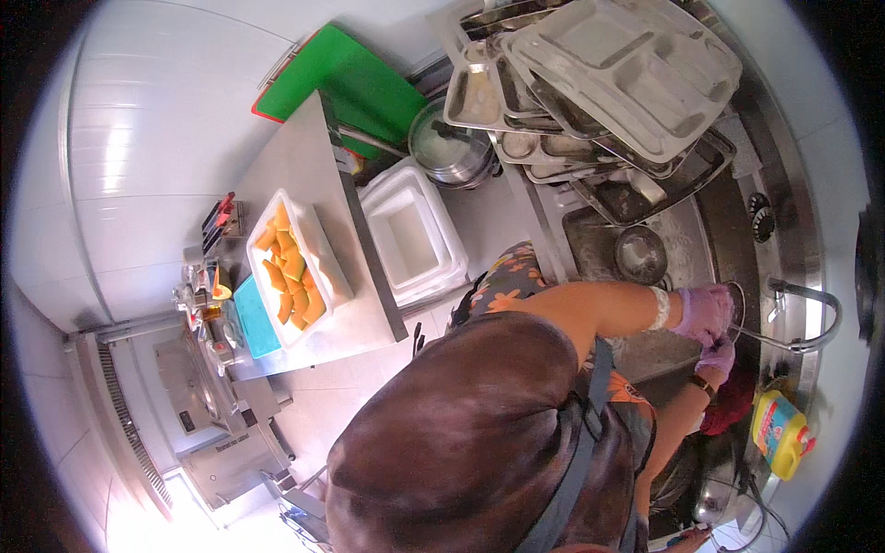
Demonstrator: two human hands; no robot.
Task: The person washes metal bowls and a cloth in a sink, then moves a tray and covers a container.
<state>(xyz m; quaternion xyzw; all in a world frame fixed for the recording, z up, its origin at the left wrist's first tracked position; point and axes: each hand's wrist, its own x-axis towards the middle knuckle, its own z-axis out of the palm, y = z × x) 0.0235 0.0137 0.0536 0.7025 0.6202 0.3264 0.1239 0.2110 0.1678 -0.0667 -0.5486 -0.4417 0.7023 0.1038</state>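
My left hand [700, 312], in a pink-purple glove with a white band at the wrist, is over the sink beside the curved metal faucet [819, 297]. Touching it from below in the view is my gloved right hand [718, 356], with a dark band on its wrist. A thin round rim shows past the fingers; what the hands hold, if anything, is hidden. A round metal bowl [641, 254] lies in the sink basin [588, 238]. Soiled compartment trays [622, 76] are piled beyond it, over a dark baking tray [719, 148].
A yellow bottle [781, 435] and dark red material [729, 404] are near my right hand. Behind stand white foam boxes [453, 259], a metal pot [449, 148], a green cutting board [346, 83] and a steel table [359, 304] bearing a white tub [335, 276] of orange melon or squash pieces [294, 266].
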